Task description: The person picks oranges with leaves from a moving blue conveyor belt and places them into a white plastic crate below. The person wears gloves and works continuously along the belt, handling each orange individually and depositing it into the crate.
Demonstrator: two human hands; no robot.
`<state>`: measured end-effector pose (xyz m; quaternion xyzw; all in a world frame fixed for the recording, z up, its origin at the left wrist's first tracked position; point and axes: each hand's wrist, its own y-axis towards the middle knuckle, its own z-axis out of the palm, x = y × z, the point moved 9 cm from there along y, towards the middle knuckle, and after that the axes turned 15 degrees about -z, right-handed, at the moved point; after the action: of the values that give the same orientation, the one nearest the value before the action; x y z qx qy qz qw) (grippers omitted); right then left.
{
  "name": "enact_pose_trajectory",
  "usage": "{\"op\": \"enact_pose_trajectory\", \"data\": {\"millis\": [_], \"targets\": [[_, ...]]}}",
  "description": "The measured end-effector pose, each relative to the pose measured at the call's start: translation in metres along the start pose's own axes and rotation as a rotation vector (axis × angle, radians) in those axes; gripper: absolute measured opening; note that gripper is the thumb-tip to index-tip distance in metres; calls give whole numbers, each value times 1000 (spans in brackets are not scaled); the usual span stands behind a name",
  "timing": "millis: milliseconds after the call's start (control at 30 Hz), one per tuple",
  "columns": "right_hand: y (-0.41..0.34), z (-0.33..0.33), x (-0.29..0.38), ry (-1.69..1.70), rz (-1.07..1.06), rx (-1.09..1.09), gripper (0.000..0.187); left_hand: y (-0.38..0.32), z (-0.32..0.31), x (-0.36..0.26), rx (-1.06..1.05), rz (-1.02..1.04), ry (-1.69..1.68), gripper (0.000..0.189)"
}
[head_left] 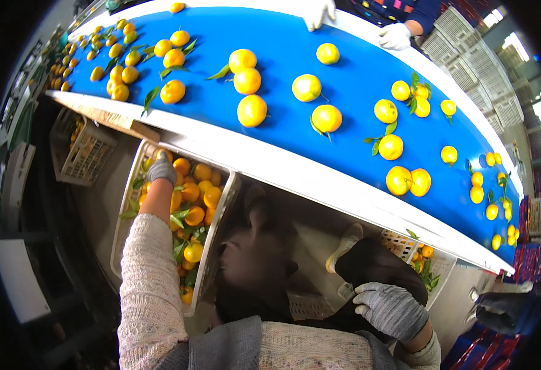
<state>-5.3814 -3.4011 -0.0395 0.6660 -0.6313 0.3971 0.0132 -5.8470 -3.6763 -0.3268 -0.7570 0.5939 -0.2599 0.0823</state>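
Observation:
My left hand point(162, 170), in a grey glove, reaches into the far end of a white plastic crate point(209, 247) of oranges. An orange point(163, 155) lies at its fingertips; whether the fingers grip it cannot be told. More oranges point(190, 192), some with green leaves, fill the crate. My right hand point(390, 309), also gloved in grey, is over my right knee with its fingers curled; the glove hides what may be inside. Beyond both hands, many oranges point(252, 111) lie spread on a blue conveyor belt point(275, 41).
The belt's white side rail point(270, 159) runs between me and the belt. Another crate point(81, 148) stands at the left, and one with oranges point(400, 244) under the rail at the right. A co-worker's white-gloved hands point(395, 37) rest at the far rail. Stacked crates point(476, 60) stand behind.

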Motion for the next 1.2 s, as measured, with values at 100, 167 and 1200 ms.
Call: {"op": "enact_pose_trajectory", "data": {"millis": [100,167,1200], "targets": [[24,9,-6,6,34,-140,18,31,-9,-8,-320,287,134,60],[43,14,2,30,-24,-173,15,38,-22,24,-508,378,-279,62],[130,45,26,18,-96,-62,40,-71,-68,147,-886,510,-1428,56]]}}
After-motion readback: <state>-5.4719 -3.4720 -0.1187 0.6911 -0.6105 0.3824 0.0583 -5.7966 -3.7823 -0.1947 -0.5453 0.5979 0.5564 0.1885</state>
